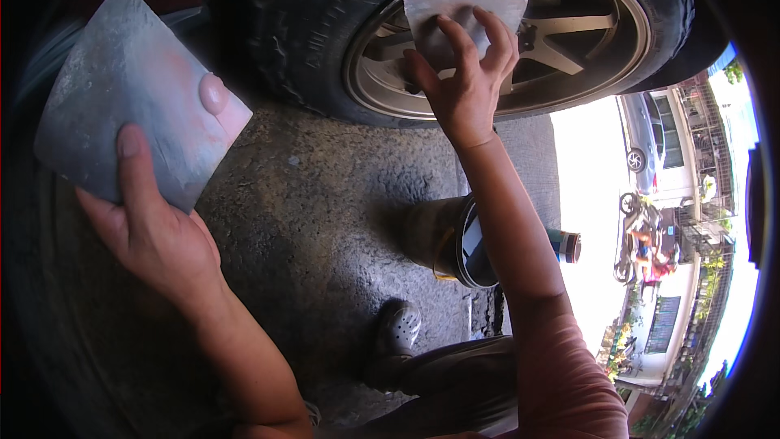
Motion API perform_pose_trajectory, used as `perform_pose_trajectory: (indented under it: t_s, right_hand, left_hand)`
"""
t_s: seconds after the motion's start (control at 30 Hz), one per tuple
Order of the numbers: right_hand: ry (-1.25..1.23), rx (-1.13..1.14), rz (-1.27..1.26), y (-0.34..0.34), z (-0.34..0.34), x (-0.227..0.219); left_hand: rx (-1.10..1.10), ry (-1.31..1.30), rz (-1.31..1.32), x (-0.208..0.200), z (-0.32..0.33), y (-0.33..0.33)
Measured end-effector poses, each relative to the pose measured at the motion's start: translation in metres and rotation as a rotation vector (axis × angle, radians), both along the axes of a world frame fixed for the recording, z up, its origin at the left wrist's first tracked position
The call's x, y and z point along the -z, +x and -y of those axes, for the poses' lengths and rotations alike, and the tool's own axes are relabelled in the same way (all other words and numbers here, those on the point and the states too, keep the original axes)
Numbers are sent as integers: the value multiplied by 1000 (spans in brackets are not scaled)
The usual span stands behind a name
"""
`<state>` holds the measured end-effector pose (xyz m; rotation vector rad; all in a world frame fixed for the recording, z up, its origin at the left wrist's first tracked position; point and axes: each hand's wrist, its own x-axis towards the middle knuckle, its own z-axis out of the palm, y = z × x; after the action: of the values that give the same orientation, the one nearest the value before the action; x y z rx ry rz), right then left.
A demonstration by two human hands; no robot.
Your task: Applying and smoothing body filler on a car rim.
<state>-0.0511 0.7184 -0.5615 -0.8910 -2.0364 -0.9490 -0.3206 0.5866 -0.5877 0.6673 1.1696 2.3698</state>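
Grey flat plate (97, 97) gripped at lower edge by left hand (162, 240), thumb on top; pink paste lump (214, 94) seen near plate's right corner, pinkish smears left around it. Pale thin sheet (439, 16) grasped by right hand (471, 89), held in front of spoked wheel (569, 24), contact can't be told. Bucket (431, 232) partly hidden by right forearm (516, 219)

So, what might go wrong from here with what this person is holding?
The pink lump sits near the edge of the flat plate in the left hand, so it could slide off if the plate tips.

The right hand seems to hold the thin sheet mostly by the fingers, so it might slip, perhaps knocking the wheel behind it.
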Motion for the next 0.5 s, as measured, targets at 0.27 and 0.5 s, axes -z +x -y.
perform_pose_trajectory:
  t_s: [0.27, 0.5]
  right_hand:
    - [23, -55, -29, -15, -6, 3]
    - [62, -61, -75, -10, -17, 22]
  left_hand:
    - [15, 48, -8, 2, -3, 4]
    - [26, 40, -29, 1, -4, 5]
